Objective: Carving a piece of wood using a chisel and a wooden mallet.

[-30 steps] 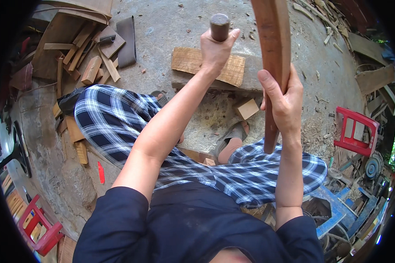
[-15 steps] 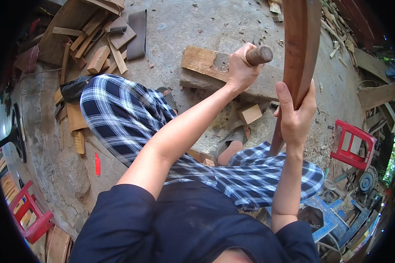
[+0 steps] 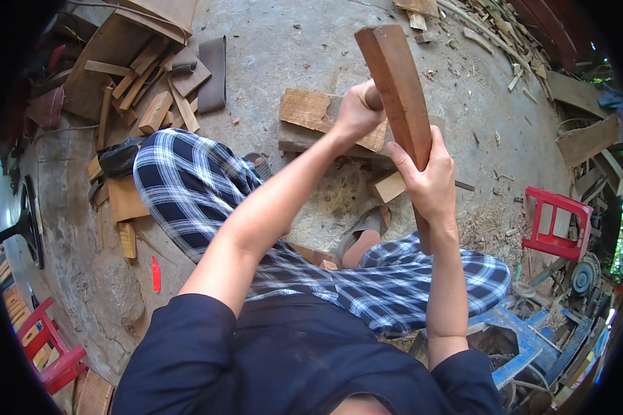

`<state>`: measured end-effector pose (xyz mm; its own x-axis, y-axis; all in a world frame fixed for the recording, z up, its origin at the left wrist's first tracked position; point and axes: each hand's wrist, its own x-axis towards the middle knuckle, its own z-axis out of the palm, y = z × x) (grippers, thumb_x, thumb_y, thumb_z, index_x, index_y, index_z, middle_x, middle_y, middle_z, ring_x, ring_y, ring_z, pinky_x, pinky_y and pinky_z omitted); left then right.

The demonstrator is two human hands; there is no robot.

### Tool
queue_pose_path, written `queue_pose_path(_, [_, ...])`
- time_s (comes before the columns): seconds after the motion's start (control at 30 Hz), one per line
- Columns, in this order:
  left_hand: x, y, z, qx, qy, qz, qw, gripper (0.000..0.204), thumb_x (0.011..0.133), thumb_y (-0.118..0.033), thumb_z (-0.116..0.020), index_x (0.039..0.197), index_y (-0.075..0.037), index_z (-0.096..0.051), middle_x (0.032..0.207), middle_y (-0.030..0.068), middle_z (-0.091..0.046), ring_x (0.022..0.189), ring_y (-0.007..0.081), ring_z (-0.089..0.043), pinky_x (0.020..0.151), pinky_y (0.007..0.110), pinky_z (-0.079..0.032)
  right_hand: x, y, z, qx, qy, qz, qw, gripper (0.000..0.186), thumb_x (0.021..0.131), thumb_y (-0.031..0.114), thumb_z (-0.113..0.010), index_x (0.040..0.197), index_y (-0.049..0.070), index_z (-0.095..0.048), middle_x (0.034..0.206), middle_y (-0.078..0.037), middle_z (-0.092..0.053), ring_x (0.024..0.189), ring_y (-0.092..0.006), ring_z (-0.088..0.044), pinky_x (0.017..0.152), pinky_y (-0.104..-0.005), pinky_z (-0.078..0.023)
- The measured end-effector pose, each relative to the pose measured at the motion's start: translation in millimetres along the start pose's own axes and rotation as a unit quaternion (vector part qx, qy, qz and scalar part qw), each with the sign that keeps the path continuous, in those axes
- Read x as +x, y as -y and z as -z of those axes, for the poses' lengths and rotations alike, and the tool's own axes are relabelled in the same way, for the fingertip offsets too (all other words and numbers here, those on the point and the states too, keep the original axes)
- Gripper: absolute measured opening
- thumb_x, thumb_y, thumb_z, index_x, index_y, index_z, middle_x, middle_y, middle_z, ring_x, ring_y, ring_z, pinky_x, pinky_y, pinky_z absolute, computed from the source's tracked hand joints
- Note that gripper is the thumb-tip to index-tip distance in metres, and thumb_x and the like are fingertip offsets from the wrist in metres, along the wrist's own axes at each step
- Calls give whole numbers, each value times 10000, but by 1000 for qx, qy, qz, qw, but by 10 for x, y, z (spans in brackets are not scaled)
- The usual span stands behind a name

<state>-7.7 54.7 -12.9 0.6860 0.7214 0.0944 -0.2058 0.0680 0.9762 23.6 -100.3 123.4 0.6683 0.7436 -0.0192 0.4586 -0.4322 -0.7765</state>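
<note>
My left hand is closed round a stout round wooden handle, whose far end is hidden behind a long, slightly curved reddish-brown wood piece. That piece stands steeply tilted in my right hand, thumb on one side and fingers on the other. Its lower end reaches down toward my right leg. Whether handle and wood piece touch cannot be told. Below my left hand lies a light-brown wood block on a greyish plank. A small squared block sits between that plank and my sandalled foot.
Wood offcuts are heaped at the far left beside a dark flat strip. Red plastic stools stand at right and lower left. Blue metal machinery is at lower right, and shavings litter the concrete floor.
My right hand has brought the wood piece leftward, and its top end now shows. My left hand has shifted slightly left and down, with its handle end now covered by the wood.
</note>
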Motion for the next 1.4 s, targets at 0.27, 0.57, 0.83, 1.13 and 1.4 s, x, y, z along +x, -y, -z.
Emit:
queue_pose_path(0.27, [184,-396,396,82,-26,118,989,264,883,-195,-813,740,-111,-607,714,-49,-583,647,47,-509,594,266,-427,-131,-112,54,117,6,-79,990,466,907,381,-775,1092,-9,-598,811,-86,-664,635,-145,-635,550,-296,-506])
queue_pose_path(0.57, [213,-430,190,36,-50,54,997,268,842,-198,-853,781,-63,-630,711,-30,-606,653,66,-526,595,284,-454,-201,-91,129,138,-21,-78,987,503,904,414,-778,1094,-14,-592,791,-75,-640,578,-128,-613,483,-269,-491])
queue_pose_path(0.83, [125,-289,19,1,-111,8,994,325,896,-144,-803,672,-112,-568,646,-71,-548,588,35,-459,543,254,-382,-188,-74,119,149,-9,-98,984,494,903,407,-780,1089,-9,-590,783,-63,-635,543,-115,-586,472,-267,-474])
queue_pose_path(1.13, [-201,-127,-455,84,-174,-62,979,211,773,-45,-782,864,-71,-595,788,98,-672,726,236,-659,678,378,-531,-124,349,354,148,-73,26,986,444,908,353,-787,1098,8,-582,837,-51,-643,648,-111,-595,562,-266,-490])
queue_pose_path(1.4, [-312,-92,-578,141,-173,-111,968,244,693,14,-702,891,-76,-591,856,129,-642,865,384,-609,767,454,-495,-183,129,340,52,-38,-20,998,398,904,300,-776,1091,5,-584,870,-77,-674,712,-173,-638,668,-337,-516])
